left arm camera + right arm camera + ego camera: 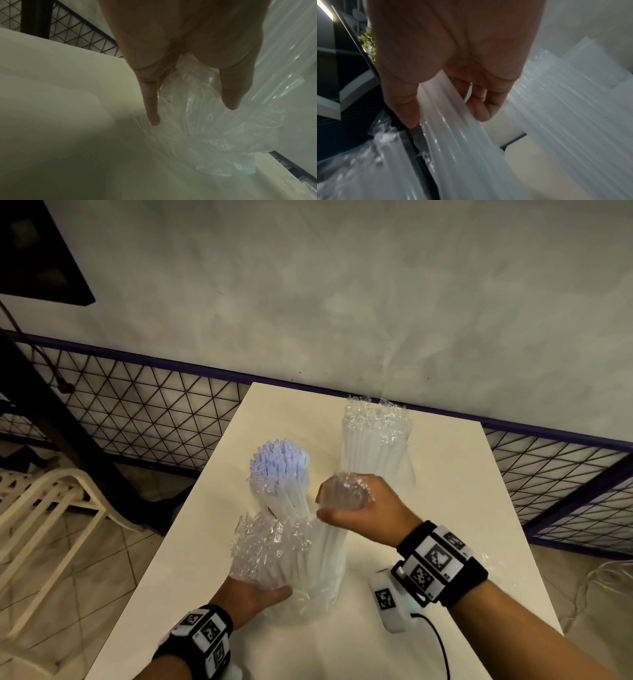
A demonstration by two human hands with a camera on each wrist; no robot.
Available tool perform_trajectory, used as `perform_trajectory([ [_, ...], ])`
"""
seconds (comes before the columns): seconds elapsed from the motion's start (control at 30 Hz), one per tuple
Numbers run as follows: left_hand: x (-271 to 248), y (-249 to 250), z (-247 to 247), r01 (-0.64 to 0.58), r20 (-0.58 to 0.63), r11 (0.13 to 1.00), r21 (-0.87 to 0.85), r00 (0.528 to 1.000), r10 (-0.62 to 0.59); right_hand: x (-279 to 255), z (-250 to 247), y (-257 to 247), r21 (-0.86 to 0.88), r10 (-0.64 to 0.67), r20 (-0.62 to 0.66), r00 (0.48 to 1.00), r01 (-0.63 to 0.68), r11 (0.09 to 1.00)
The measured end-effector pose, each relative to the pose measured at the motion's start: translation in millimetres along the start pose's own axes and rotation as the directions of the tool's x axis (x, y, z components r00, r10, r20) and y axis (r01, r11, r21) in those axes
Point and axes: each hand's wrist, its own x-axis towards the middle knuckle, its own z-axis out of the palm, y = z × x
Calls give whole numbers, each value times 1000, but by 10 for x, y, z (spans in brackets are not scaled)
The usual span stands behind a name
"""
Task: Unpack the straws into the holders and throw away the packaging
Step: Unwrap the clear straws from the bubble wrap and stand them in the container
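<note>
On the white table, my left hand grips the lower part of a straw pack whose crinkled clear packaging lies between thumb and fingers. My right hand is just above that pack, fingers curled round a handful of clear-wrapped white straws. Behind the pack, a bunch of white straws stands upright with bare tips. A third bundle of wrapped straws stands at the back right. Whatever holds these upright bunches is hidden by them.
A small white device with a black cable lies on the table near my right wrist. A mesh fence and grey wall run behind the table. A white plastic chair stands on the tiled floor at left.
</note>
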Motion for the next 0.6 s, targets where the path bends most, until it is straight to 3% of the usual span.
perform_trajectory([
  [0.27, 20, 4, 21, -3, -12, 996, -87, 1000, 2, 98, -310, -240, -30, 36, -123, 992, -41, 999],
  [0.4, 23, -11, 13, 5, -10, 995, -97, 1000, -6, 102, -584, -618, -20, -80, -183, 980, 77, 997],
  [0.5, 41, -42, 28, -25, -13, 992, -126, 1000, 24, 188, -922, -842, 29, -152, -362, 920, 174, 984],
  [0.6, 8, -9, 34, -15, -11, 990, -139, 1000, 13, 306, -1157, -873, -7, -154, -491, 857, 173, 985],
])
